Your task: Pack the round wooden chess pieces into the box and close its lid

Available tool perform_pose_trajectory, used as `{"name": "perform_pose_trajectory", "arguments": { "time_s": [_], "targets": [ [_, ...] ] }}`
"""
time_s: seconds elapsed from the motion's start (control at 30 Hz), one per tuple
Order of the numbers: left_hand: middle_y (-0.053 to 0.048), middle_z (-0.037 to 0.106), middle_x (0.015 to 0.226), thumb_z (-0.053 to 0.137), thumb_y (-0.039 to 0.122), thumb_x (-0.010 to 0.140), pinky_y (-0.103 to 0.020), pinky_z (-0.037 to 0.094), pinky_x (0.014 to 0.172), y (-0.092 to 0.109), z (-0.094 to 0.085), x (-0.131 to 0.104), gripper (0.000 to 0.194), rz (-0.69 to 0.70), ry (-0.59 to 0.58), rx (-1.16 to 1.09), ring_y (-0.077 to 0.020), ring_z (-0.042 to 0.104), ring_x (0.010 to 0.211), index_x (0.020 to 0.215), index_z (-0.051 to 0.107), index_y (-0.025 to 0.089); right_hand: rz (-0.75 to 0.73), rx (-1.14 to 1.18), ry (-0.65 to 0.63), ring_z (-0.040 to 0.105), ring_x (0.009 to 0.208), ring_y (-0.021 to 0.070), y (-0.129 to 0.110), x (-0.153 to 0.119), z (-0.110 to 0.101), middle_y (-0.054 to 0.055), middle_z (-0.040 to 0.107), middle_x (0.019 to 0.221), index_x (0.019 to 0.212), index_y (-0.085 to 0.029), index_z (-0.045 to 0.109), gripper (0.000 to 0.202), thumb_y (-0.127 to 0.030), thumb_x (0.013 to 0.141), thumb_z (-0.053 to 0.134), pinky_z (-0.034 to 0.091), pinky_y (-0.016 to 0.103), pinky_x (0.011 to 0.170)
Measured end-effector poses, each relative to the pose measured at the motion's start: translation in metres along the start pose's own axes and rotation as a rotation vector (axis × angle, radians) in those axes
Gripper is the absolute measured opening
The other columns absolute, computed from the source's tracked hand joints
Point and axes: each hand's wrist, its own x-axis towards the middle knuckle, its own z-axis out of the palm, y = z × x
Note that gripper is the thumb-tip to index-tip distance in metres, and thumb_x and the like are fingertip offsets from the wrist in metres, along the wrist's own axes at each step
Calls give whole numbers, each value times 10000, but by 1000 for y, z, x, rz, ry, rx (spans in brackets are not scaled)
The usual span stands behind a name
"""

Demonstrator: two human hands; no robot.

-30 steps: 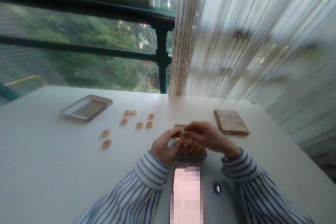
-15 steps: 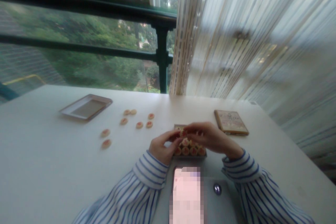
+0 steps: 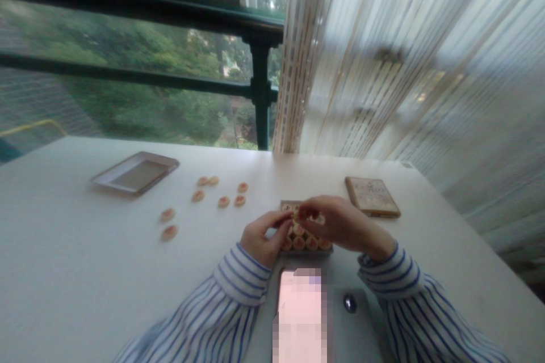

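Right hand [image 3: 347, 224] has shifted slightly since the last frame: a wider gap shows between its thumb and fingers, with pieces visible through it. Left hand [image 3: 261, 238] nearly unchanged. Camera view moved a touch too, so small offsets elsewhere aren't real motion.

Near to far:

- Phone [image 3: 300, 317]: flat, just on the near side of the box, between the two forearms. Screen pixelated, can't read it.
- Grey flat item [image 3: 361, 323]: right of the phone, near the right sleeve [image 3: 395, 278]. Shiny dark oval [image 3: 349, 302] on it. Can't identify either.
- Box [image 3: 309, 253]: open, under and between the hands. Holds rows of round pieces [image 3: 312, 243] with red tops; hands hide part of it.
- Left hand: thumb and index drawn together over the box's left side. Can't tell if a piece is pinched there.
- Right hand: fingers curled over the box, tips close to the left's. Something reddish at the tips; can't confirm a grip.
- Loose pieces [image 3: 169, 232]: eight on the white table [image 3: 106, 272], left of and beyond the left hand. Same red-marked type, mostly; one looks plain.
- Printed flat case [image 3: 372, 197]: closed-looking, beyond the right wrist.
- Shallow tray [image 3: 138, 176]: far left, well apart from the left hand.
- Green railing [image 3: 263, 91] and string curtain [image 3: 361, 68]: past the table.
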Motion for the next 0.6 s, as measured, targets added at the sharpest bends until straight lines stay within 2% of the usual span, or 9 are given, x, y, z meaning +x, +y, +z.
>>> {"name": "perform_pose_trajectory", "arguments": {
  "time_s": [0.2,0.33,0.6],
  "targets": [
    [-44,689,849,548,264,763,-259,512,656,-9,-1,3,213,-56,129,114,-141,620,714,903,670,160,31,-122,-78,571,709,120,-2,-4,-13,24,659,785,897,-203,641,164,-293,796,548,391,237,649],
    [-50,679,878,521,277,761,-275,516,644,-20,-1,3,246,-108,94,175,-150,622,712,932,657,163,73,-184,-112,581,695,127,0,-8,-19,16,668,792,909,-225,646,175,-307,789,550,386,241,631],
    [-58,665,910,485,273,760,-307,517,719,-30,0,1,277,-86,32,228,-160,623,758,970,637,173,142,-245,-213,581,646,128,8,-11,-24,10,679,777,872,-238,662,185,-340,785,534,369,240,583]
  ]
}}
